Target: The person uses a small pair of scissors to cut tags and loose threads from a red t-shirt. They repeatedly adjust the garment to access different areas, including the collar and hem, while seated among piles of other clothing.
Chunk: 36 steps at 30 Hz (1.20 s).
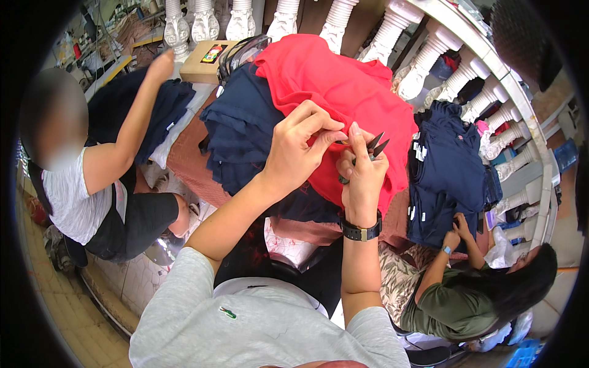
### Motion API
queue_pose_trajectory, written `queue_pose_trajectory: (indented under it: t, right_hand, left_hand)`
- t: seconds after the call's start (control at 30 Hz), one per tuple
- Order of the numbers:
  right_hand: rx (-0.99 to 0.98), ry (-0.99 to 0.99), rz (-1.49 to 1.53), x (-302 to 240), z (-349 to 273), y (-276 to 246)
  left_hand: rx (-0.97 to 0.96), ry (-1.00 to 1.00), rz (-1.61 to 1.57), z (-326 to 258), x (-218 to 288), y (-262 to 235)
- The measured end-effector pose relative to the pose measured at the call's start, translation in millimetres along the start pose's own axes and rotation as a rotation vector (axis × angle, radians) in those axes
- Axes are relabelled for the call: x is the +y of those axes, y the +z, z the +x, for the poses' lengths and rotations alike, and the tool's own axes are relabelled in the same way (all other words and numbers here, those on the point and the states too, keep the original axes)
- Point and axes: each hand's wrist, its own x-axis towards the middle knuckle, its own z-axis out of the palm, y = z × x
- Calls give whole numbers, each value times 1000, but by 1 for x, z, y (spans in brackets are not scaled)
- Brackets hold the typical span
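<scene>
A bright red garment (343,73) lies spread over a pile of folded navy garments (239,122) in front of me. My left hand (302,140) is above the red cloth, thumb and fingertips pinched together close to my right thumb. Whatever is in that pinch is too small to make out. In my right hand (363,168) is a pair of thread snips (377,146), gripped in the curled fingers with its dark pointed blades sticking out to the right. The right thumb points up, its tip near the left fingertips.
To the right, a second navy garment stack (451,165) has a co-worker's hands (457,233) at its near edge. Another person sits at left beside dark garments (147,104), one arm raised. A cardboard box (202,64) stands at the back, before a white balustrade (288,15).
</scene>
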Motion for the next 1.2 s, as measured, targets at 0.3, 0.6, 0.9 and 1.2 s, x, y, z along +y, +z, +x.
queue_pose_trajectory:
  t: [0.3, 0.6, 0.9, 1.2]
  right_hand:
    - [-94, 39, -22, 2, -6, -15]
    - [-304, 139, -223, -1, -20, -11]
    - [-245, 110, -172, 7, -7, -6]
    - [-45, -220, -574, 6, -9, -14]
  left_hand:
    - [-203, -121, -118, 14, -27, 0]
    - [-319, -267, -315, 8, -23, -7]
    - [-353, -151, -228, 6, -23, -9]
    - [-282, -274, -403, -2, -34, -9]
